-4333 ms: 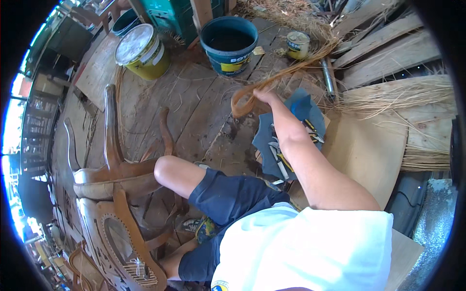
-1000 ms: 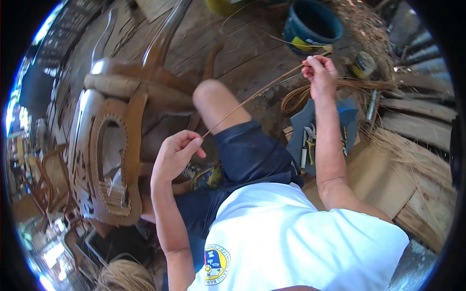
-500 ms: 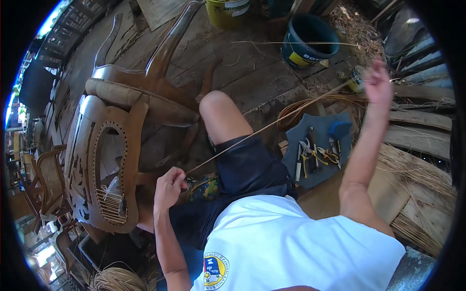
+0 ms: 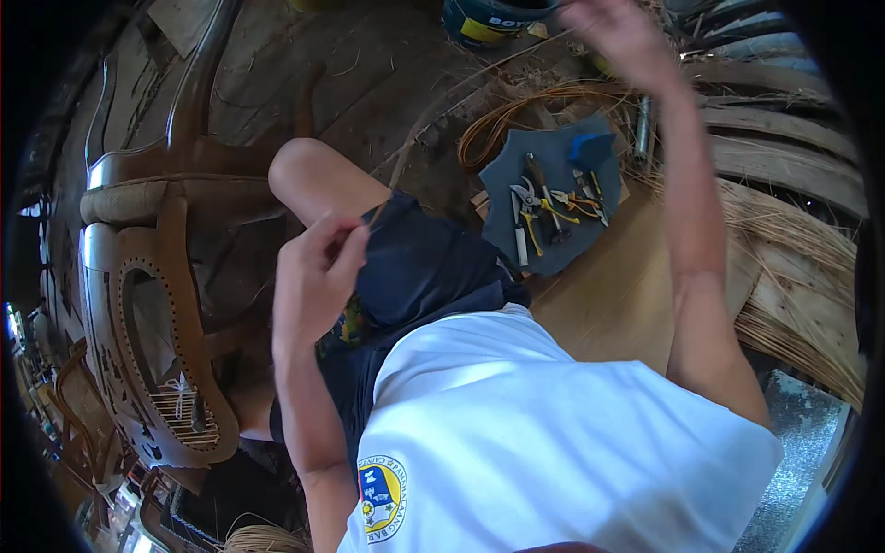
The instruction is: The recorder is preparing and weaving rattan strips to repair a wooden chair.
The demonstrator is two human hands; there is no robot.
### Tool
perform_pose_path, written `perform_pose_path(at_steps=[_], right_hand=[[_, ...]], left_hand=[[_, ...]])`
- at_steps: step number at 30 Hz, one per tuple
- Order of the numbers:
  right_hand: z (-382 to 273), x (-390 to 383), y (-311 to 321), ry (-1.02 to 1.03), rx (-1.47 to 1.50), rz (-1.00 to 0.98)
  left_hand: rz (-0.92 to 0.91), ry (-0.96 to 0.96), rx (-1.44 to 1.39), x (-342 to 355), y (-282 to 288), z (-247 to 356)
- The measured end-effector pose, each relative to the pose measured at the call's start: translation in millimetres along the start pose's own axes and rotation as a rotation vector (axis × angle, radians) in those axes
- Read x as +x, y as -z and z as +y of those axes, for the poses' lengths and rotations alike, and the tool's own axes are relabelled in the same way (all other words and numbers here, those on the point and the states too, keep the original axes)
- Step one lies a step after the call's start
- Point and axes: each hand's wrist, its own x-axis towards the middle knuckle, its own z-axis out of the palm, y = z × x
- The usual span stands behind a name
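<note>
My left hand (image 4: 318, 272) is raised over my lap, thumb and fingertips pinched on one end of a long, thin cane strip (image 4: 398, 166). The strip runs up and away to the right, ending at my right hand (image 4: 622, 46). That hand is stretched out near the top edge, and its fingers are smeared by motion, so their grip is unclear. To my left, a carved wooden chair (image 4: 187, 318) lies tipped over. Small holes ring the oval opening in its back, and several strands (image 4: 175, 405) cross the lower end, with a dark peg-like piece among them.
A grey-blue mat (image 4: 499, 189) right of my knee carries pruning shears (image 4: 529, 201), pliers (image 4: 579, 205) and other tools. Beside it lies a cane coil (image 4: 468, 138); a dark green bucket (image 4: 461, 32) stands beyond. Cardboard (image 4: 608, 309) and dry strip bundles (image 4: 802, 249) lie right.
The view has shifted, so the chair, mat and bucket sit further left and higher. My right hand has swung up and leftward in the picture; the strip now bends near my left hand.
</note>
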Motion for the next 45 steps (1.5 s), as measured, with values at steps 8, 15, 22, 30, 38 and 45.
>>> perform_pose_path(at_steps=[8,15,22,30,38,45], right_hand=[[-76.9,-53.1,-174.4,-0.111,0.685,-0.912],[-61.3,-50.0,-160.9,-0.203,0.650,-0.714],[-67.1,-44.6,-158.4,-0.207,0.581,-0.637],[29.5,-83.1,-168.5,-0.083,0.165,0.351],[112.0,-237.5,-265.8,-0.676,-0.705,-0.395],[114.4,-246.9,-284.2,-0.633,-0.883,-0.366]], left_hand=[[-0.055,0.061,-0.046,21.1,-0.4,-17.7],[0.337,0.078,-0.529,19.0,-11.0,-45.2],[-0.051,0.158,-0.929,48.7,-87.2,-30.1],[0.261,0.046,-1.110,121.5,-100.3,-37.5],[0.008,-0.012,-0.739,144.4,-104.3,-52.1],[-0.013,0.069,-0.746,140.1,-104.4,-48.8]])
